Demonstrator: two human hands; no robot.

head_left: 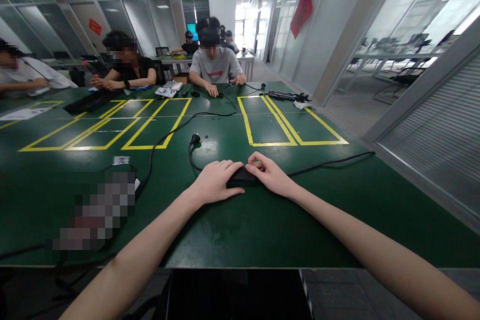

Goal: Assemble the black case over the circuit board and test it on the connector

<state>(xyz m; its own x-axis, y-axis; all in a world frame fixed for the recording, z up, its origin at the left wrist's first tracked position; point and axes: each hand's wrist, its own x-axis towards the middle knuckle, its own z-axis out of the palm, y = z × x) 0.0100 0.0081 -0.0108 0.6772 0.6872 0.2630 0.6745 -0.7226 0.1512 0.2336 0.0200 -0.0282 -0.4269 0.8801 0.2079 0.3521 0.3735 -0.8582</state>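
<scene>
A flat black box that looks like a power adapter (242,176) lies on the green table between my hands. My left hand (215,180) grips its left side, the thumb along the near edge and the fingers over the top. At the adapter's right end, the fingers of my right hand (270,174) are curled in a pinch; what they hold, if anything, is hidden. From behind my left hand a short cord leads to a black plug (194,139). Another black cable (330,162) runs off to the right from beside my right hand.
A long cable (152,160) crosses the green table (300,230) on the left, beside a blurred-out object (99,215) and a small number tag (121,160). Yellow tape (272,144) marks rectangles. A co-worker (216,62) sits opposite, and several other people sit farther off.
</scene>
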